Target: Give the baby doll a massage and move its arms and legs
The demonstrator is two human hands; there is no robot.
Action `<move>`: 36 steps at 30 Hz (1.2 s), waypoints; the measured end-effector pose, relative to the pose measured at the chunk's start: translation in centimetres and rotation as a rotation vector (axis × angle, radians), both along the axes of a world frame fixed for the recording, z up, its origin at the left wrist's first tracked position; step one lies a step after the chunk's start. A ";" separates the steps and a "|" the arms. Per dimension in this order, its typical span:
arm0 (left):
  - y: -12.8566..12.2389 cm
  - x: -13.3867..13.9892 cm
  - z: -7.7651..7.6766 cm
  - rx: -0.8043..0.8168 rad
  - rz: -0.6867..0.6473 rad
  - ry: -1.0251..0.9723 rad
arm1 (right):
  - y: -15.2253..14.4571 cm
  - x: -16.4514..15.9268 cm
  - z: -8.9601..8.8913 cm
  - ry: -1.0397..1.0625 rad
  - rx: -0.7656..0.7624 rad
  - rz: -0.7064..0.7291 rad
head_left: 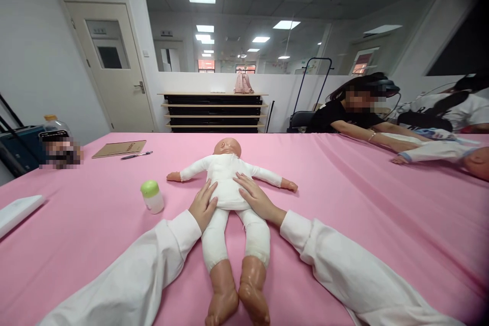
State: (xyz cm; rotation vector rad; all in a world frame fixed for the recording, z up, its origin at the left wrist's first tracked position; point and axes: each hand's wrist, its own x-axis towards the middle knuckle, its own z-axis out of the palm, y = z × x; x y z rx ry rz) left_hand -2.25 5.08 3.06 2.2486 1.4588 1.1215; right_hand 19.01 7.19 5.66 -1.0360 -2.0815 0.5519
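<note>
Baby doll (225, 183) lies on pink-draped surface (344, 193), arms spread. Left hand (204, 205) and right hand (257, 198) rest at torso sides, apart, fingers extended, clamping nothing. Step seems two-handed torso contact; next move calls for even, gentle pressure.

Pink table (355, 198), baby doll (224, 183), green-lidded bottle (152, 197), notebook (118, 149), pen (136, 155)

Matt cloth doll torso (223, 178), glossy plastic feet (222, 293), creased cloth table cover (344, 193), smooth plastic bottle (153, 197)

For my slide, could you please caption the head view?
Left hand and right hand rest on a baby doll lying on pink cloth.
</note>
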 end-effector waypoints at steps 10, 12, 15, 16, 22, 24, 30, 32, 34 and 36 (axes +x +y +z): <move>-0.1 -0.5 -0.2 -0.019 -0.027 -0.038 | -0.6 0.1 -0.2 0.162 -0.061 -0.024; -0.1 -0.6 -0.1 -0.026 -0.014 -0.077 | -0.8 0.2 -0.5 0.218 -0.086 -0.041; 0.0 -0.8 -0.6 -0.064 -0.005 -0.179 | -0.9 0.2 -1.1 0.334 -0.149 -0.129; 0.1 -0.9 -0.8 -0.092 -0.013 -0.228 | -0.8 0.2 -1.3 0.396 -0.180 -0.180; 0.9 -1.1 -1.9 -0.239 -0.100 -0.393 | -0.3 0.0 -1.5 0.684 -0.357 -0.289; 1.0 -0.9 -1.8 -0.236 -0.099 -0.373 | -0.4 0.0 -1.3 0.690 -0.373 -0.261; 1.2 -0.5 -1.5 -0.258 -0.108 -0.335 | -1.0 -0.1 -1.1 0.658 -0.387 -0.280; 1.4 -0.3 -1.8 -0.275 -0.091 -0.338 | -1.2 -0.2 -1.1 0.636 -0.377 -0.302; 1.5 -0.2 -2.0 -0.292 -0.070 -0.340 | -1.2 -0.3 -1.2 0.620 -0.357 -0.318; 1.4 -0.1 -1.9 -0.312 -0.055 -0.333 | -1.1 -0.2 -1.4 0.607 -0.339 -0.328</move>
